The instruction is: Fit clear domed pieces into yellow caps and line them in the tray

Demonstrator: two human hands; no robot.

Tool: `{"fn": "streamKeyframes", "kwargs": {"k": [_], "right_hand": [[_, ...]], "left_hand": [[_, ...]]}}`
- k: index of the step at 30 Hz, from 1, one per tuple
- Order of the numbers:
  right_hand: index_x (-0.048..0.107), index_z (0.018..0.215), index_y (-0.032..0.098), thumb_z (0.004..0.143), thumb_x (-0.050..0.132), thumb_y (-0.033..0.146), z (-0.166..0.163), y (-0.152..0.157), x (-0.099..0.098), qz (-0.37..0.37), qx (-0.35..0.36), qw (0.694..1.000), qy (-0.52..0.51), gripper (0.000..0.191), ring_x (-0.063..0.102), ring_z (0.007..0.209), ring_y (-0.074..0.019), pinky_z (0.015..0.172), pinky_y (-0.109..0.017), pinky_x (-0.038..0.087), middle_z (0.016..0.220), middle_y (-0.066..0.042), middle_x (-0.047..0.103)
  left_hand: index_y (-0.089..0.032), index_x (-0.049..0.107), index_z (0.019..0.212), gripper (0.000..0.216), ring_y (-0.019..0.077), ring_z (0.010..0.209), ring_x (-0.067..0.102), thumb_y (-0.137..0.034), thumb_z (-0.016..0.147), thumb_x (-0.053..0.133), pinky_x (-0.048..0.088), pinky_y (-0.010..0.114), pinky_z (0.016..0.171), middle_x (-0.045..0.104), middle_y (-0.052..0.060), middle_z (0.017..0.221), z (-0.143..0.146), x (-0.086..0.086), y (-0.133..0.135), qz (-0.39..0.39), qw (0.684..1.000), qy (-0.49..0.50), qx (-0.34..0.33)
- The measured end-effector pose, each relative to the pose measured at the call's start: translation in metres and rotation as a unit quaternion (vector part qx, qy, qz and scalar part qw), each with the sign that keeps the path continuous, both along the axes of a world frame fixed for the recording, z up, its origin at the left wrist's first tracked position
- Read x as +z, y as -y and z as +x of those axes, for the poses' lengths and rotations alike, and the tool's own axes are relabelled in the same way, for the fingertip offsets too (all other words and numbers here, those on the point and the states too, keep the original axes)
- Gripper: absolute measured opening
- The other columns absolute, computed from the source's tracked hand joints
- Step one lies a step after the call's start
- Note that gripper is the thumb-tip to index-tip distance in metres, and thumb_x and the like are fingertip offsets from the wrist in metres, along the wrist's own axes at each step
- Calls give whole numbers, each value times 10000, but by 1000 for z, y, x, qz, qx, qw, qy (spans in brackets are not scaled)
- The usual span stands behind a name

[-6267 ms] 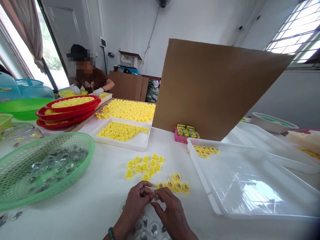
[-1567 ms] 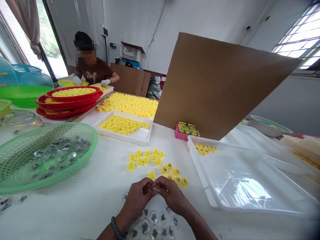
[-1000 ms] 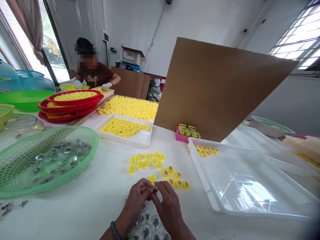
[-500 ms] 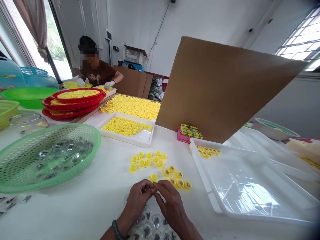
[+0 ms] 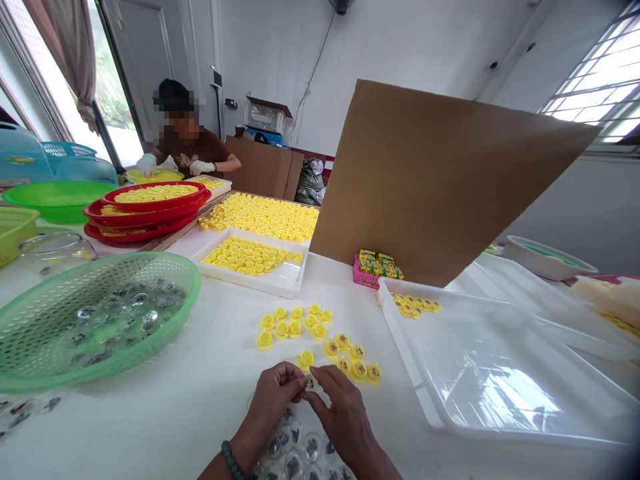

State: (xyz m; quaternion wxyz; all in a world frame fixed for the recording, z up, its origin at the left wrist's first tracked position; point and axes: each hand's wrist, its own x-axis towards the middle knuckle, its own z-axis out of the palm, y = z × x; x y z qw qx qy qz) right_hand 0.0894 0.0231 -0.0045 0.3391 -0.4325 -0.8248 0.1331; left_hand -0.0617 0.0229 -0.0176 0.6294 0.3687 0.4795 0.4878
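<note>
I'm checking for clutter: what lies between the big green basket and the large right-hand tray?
The head view shows loose yellow pieces on the table; nearer the camera, the left hand, right hand and clear discs.

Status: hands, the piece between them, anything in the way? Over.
Left hand pinching small printed piece. Right hand at it, thumb and forefinger apart. Yellow cup just beyond, clear domes nearer; neither looks obstructive.

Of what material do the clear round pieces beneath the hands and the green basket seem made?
Clear round pieces: probably glossy plastic, see-through with pale highlights; glass remains possible.
Green basket: likely moulded plastic, slightly shiny, with perforated, translucent-looking walls.
</note>
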Motion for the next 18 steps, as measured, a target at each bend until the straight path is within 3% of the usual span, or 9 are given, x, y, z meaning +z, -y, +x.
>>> {"fn": "streamKeyframes", "kwargs": {"k": [10, 18], "right_hand": [[607, 1043, 188, 816, 553, 163, -1, -48, 23, -77, 33, 982, 168, 235, 565, 888, -198, 783, -295, 447, 927, -63, 627], [613, 917, 190, 827, 517, 156, -6, -62, 19, -100, 52, 957, 268, 135, 563, 849, -174, 701, -250, 405, 880, -44, 622]], "left_hand": [[-152, 625, 918, 270, 167, 613, 594, -301, 720, 521, 466, 276, 612, 656, 41, 722, -14, -13, -33, -5, 981, -196, 11], [-128, 650, 815, 284, 181, 619, 595, -341, 669, 532, 489, 283, 614, 641, 44, 647, -3, -11, -38, 0, 987, -158, 8]]}}
